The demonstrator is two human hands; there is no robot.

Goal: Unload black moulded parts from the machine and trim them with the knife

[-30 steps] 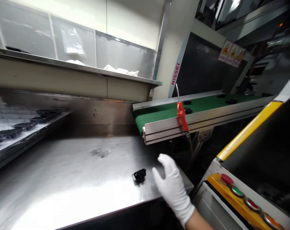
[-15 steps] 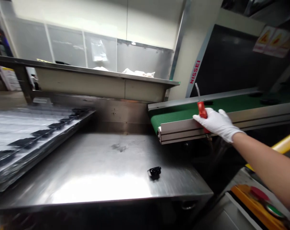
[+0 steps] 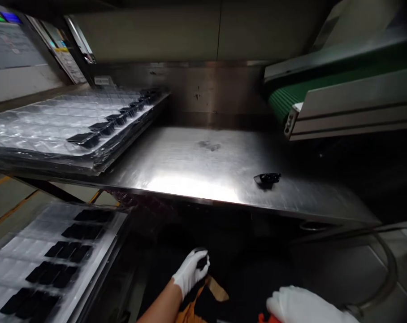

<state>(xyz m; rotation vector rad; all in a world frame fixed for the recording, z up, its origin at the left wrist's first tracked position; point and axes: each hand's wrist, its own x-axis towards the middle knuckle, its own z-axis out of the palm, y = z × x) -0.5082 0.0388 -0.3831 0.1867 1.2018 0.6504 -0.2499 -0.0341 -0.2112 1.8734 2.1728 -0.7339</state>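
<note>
Stretching across the view, the shiny stainless-steel table (image 3: pixel 186 152) sits higher than before, as does the green ribbed conveyor belt (image 3: pixel 284 98); a lower clear plastic tray (image 3: pixel 15 249) of black rectangular pieces (image 3: pixel 57 274) has appeared at left. The white-gloved right hand (image 3: pixel 306 307), earlier at the conveyor, is now low, fingers clenched round the red air gun (image 3: pixel 273 319). The white-gloved left hand (image 3: pixel 190 271) has come in, fingers curled, though I cannot tell whether they grasp something dark. The glossy black moulded part (image 3: pixel 267 179) lies unmoved on the table, near its front edge
</note>
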